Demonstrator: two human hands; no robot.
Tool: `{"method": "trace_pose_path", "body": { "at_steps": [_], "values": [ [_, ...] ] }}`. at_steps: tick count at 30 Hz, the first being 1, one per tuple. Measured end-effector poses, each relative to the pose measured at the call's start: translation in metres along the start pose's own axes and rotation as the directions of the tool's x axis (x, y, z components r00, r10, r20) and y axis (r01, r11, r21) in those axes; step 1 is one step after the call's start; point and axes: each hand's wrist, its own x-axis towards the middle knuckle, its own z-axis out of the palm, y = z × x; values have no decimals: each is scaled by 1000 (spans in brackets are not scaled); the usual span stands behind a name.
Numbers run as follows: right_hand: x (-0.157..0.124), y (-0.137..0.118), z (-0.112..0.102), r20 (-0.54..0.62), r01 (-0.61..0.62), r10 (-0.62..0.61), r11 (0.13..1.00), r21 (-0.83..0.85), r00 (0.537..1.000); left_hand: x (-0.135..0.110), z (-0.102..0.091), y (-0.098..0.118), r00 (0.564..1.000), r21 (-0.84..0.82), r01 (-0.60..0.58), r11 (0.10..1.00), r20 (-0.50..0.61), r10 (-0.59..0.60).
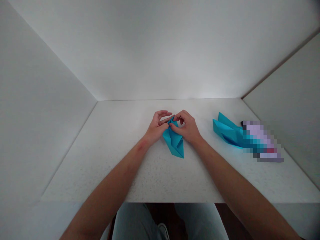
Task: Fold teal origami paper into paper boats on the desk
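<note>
A folded sheet of turquoise origami paper (174, 141) lies on the tabletop in front of me, its pointed end towards me. My left hand (157, 127) and my right hand (187, 128) meet over its upper end, pinching the folds between fingers and thumbs. The fingers hide the top of the paper. To the right, a second turquoise paper fold (227, 131) with raised points rests on the table, out of reach of either hand's fingers.
A pixelated, blurred object (262, 141) lies against the second fold, and I cannot tell what it is. The speckled white table (105, 140) is bounded by white walls on three sides. My knees in light trousers show below its front edge.
</note>
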Motion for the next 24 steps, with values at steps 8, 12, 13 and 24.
{"method": "trace_pose_path", "body": {
  "at_steps": [8, 12, 13, 24],
  "values": [
    [1, 2, 2, -75, -61, 68, 994, 96, 995, -6, 5, 8, 987, 114, 156, 981, 7, -158],
    [0, 5, 4, -103, -206, 236, 949, 239, 966, -13, 12, 15, 985, 235, 173, 956, -30, -171],
    [-1, 5, 5, -92, -230, 263, 935, 271, 961, -15, 14, 16, 989, 278, 145, 950, -29, -143],
    [6, -13, 8, 3, -263, 335, 733, 628, 942, -25, 24, 9, 996, 394, -91, 915, 41, 81]
  ]
}}
